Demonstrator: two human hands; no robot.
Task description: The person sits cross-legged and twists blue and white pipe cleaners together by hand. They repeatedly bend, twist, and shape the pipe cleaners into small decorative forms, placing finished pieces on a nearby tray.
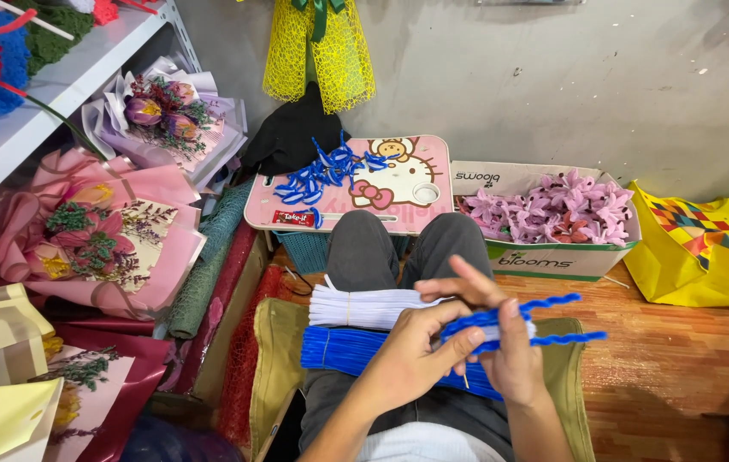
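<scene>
My left hand [411, 364] and my right hand [505, 342] meet over my lap, both gripping a blue pipe cleaner [552, 321] that is bent into a loop, its two ends sticking out to the right. Under my hands, across my thighs, lie a bundle of blue pipe cleaners [339, 349] and a bundle of white pipe cleaners [364, 306]. Beyond my knees stands a small pink cartoon-cat lap table [420, 210] with a pile of bent blue pipe cleaner pieces [326, 171] on it.
A cardboard box [552, 257] of pink pipe-cleaner flowers sits right of the table, a yellow bag [706, 248] beyond it. Wrapped bouquets [99, 239] crowd the left, below a white shelf [56, 85]. Yellow mesh [317, 60] hangs on the grey wall.
</scene>
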